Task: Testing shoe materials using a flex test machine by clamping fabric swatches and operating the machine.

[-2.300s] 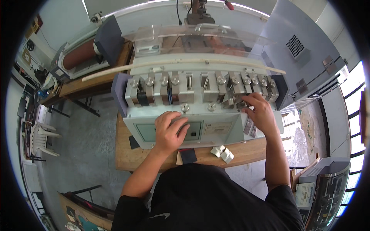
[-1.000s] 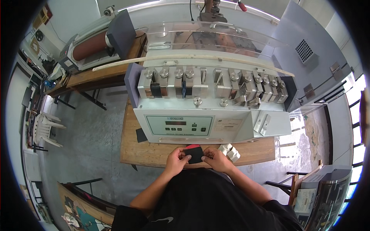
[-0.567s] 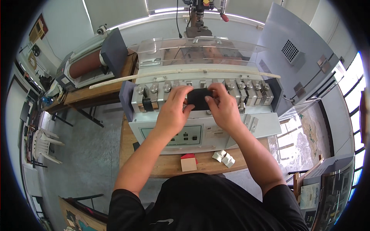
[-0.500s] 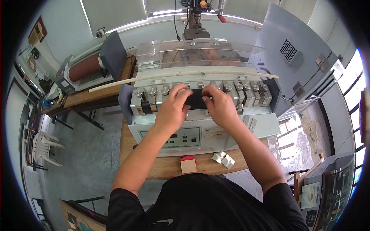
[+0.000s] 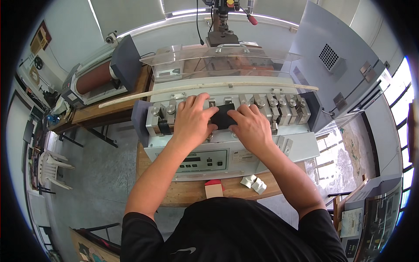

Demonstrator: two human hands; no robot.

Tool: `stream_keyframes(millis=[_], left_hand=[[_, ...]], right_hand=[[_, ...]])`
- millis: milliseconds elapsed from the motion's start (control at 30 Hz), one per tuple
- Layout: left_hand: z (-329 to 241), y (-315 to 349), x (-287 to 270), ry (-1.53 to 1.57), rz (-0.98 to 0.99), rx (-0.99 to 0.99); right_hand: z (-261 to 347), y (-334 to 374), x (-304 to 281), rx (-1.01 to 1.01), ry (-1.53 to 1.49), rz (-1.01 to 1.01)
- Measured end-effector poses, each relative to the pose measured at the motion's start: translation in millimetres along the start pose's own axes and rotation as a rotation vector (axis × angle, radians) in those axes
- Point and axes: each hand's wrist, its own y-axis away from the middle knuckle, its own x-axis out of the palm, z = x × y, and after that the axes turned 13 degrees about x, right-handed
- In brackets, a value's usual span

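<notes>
A small black rectangular piece of sheet material [image 5: 223,116] is held between my two hands over the middle of a metal clamp row [image 5: 283,105]. My left hand [image 5: 191,121] pinches its left edge between thumb and forefinger, with the other fingers reaching over the clamps. At the right edge, the thumb and fingers of my right hand [image 5: 252,125] are closed on the same piece. The clamps belong to a pale bench machine [image 5: 301,146]; some sit hidden behind my hands. Another dark strip [image 5: 164,127] is in a clamp at the left end.
A long pale rod [image 5: 152,92] lies across the machine behind the clamps, below a raised clear cover [image 5: 262,56]. A control panel [image 5: 218,153] faces me. On the wooden bench [image 5: 174,200] are a tan-and-red block [image 5: 214,190] and crumpled white pieces [image 5: 254,183]. A roller machine [image 5: 94,78] stands left.
The black piece has tilted, its face turning more toward me. My left hand has spread its fingers over the clamps, and my right fingers have moved slightly lower on the right edge.
</notes>
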Motion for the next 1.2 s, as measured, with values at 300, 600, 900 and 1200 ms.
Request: stream_keyframes(millis=[300,600,900,1200], left_hand=[[5.6,-1.6,2.0,0.027,0.07,0.023],[5.3,-2.7,-1.2,0.009,0.151,-0.001],[4.4,-10.4,12.9,-0.019,0.156,0.082],[5.7,-11.6,12.1,-0.044,0.168,0.1]], right_hand=[[-4.4,-6.1,1.7,-0.027,0.021,-0.019],[-5.2,-20.0,8.0,-0.087,0.122,0.082],[-8.8,-26.6,-15.0,-0.082,0.074,0.18],[-19.2,-20.4,-25.2,-0.069,-0.029,0.056]])
